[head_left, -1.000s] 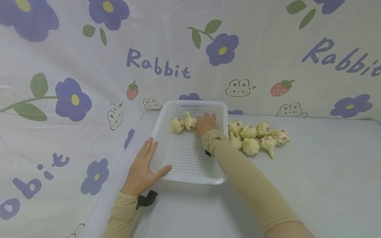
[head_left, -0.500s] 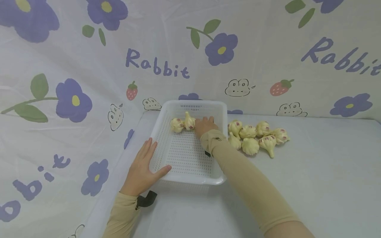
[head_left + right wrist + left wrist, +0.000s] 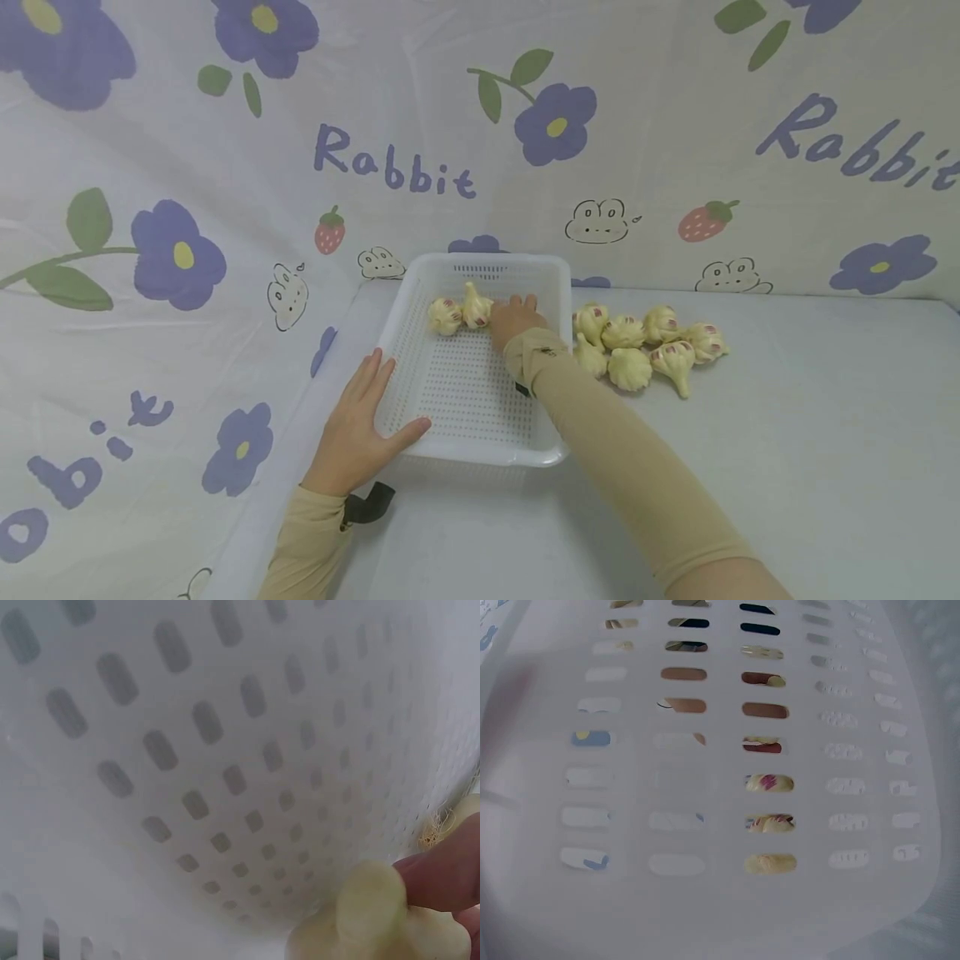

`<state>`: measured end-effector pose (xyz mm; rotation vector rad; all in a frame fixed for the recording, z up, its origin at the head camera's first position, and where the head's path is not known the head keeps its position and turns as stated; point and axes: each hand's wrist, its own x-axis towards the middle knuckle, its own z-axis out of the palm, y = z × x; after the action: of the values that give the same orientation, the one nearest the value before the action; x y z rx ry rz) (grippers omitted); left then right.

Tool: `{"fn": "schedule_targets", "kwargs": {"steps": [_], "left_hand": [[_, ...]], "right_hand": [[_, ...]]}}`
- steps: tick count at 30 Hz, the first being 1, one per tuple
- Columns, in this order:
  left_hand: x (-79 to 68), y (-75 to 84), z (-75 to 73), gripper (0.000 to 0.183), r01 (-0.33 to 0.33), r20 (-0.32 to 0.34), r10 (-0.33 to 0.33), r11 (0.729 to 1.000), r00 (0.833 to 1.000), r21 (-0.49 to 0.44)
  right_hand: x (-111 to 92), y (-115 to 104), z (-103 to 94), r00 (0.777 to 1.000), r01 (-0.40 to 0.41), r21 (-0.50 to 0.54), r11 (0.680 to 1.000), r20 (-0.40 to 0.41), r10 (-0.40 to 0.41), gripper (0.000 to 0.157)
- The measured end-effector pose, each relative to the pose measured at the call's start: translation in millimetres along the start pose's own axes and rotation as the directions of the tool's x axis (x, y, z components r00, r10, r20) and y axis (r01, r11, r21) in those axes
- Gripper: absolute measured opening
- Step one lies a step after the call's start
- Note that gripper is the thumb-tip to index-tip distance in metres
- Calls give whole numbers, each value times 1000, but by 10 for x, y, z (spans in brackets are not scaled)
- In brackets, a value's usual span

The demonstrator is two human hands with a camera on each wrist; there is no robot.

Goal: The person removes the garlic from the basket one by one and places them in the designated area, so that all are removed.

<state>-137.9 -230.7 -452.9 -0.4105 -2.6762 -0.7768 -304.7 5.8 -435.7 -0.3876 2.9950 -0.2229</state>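
Note:
A white perforated plastic basket stands on the table in the head view. Two garlic bulbs, a round one and one with its stem up, lie inside toward the back. Just right of them, my right hand reaches down into the basket. The right wrist view shows its fingers against a garlic bulb low by the perforated wall; from above, the hand covers that bulb. My left hand rests on the basket's left rim, fingers extended and thumb over the front corner. Only the slotted wall fills most of the left wrist view.
Several more garlic bulbs lie in a cluster on the white table, close against the basket's right side. A flower-patterned curtain rises behind and to the left.
My right hand has lowered slightly in the basket and its fingers have drawn in a little since a second ago. The left hand and the basket have stayed put.

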Motion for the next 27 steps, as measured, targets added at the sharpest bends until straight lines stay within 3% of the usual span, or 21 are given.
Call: {"fn": "schedule_targets", "kwargs": {"steps": [12,27], "left_hand": [[12,-3,5,96,-7,-3,7,1000,1000,1],[-12,-10,2,97,-12,-4,12,1000,1000,-12]], "right_hand": [[3,12,-13,1000,18,25,1000,-20,-18,31],[45,-24,-21,996,51,134,990,-86,-40,21]]}}
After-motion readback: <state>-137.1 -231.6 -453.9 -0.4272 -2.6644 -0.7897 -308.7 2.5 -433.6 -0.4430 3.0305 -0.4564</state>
